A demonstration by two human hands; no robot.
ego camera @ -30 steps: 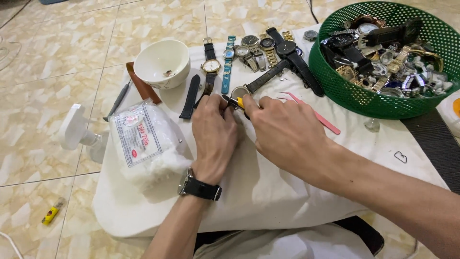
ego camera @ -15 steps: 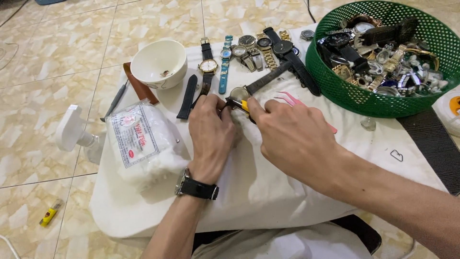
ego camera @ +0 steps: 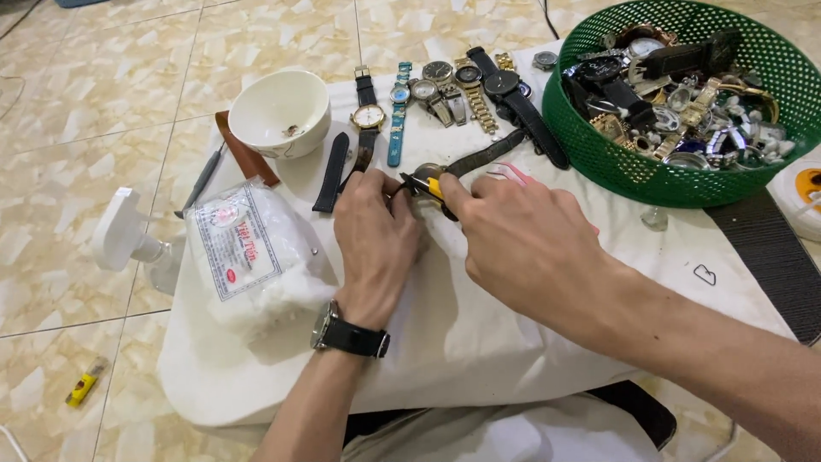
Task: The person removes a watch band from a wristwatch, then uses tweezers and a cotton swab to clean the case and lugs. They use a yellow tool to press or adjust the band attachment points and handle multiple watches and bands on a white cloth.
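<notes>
My left hand [ego camera: 374,235], with a black wristwatch on its wrist, pins down a watch [ego camera: 426,171] on the white cloth [ego camera: 462,342]; its dark strap [ego camera: 487,152] runs off to the upper right. My right hand [ego camera: 526,239] grips a small yellow-handled tool [ego camera: 434,186] whose dark tip meets the watch case between my fingertips. The case itself is mostly hidden by my fingers.
A row of watches [ego camera: 445,90] and loose straps [ego camera: 331,171] lies beyond my hands. A white bowl [ego camera: 280,113] sits far left, a green basket [ego camera: 581,137] full of watches far right. A bag of cotton [ego camera: 248,257] lies left; pink tweezers [ego camera: 513,174] peek out beside my right hand.
Both hands stay on the watch and tool with only slight shifts; the view has moved a little.
</notes>
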